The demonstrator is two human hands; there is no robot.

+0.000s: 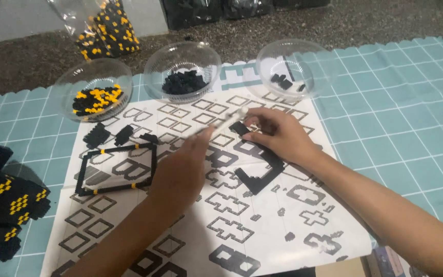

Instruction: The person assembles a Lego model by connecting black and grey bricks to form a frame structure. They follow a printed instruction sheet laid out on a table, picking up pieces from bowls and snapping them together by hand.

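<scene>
Where the two hands meet over the sheet: a black strip (pixel 258 154) of small bricks, bent in steps, lying on the printed sheet (pixel 262 225).
Right hand (pixel 278 136): fingers pressed together on the strip's upper end, pinching it against the sheet.
Left hand (pixel 183 169): seen from the back, closed around a thin pale stick (pixel 226 120) whose tip points at that same end; the exact finger grip cannot be told.
Strip, handling: judged light and stiff in its segments, but weak at the joints; likely to snap apart if lifted by one end. Best held flat, pressed near the joint being worked.
Frame (pixel 116 169): black outline with a few yellow bricks, left of the hands, apart from the strip.
Bowls: three clear ones at the sheet's far edge; left bowl (pixel 94 90) black and yellow bricks, middle bowl (pixel 183 64) black, right bowl (pixel 290 64) nearly bare.
Blocks (pixel 6 205): finished black-and-yellow pieces, stacked at far left.
Bag (pixel 106 25): clear, more bricks, behind the bowls.
Surface: teal checked mat (pixel 401 118) over a speckled dark counter (pixel 26 61).
Room: dim, close-cropped; little else shows.
</scene>
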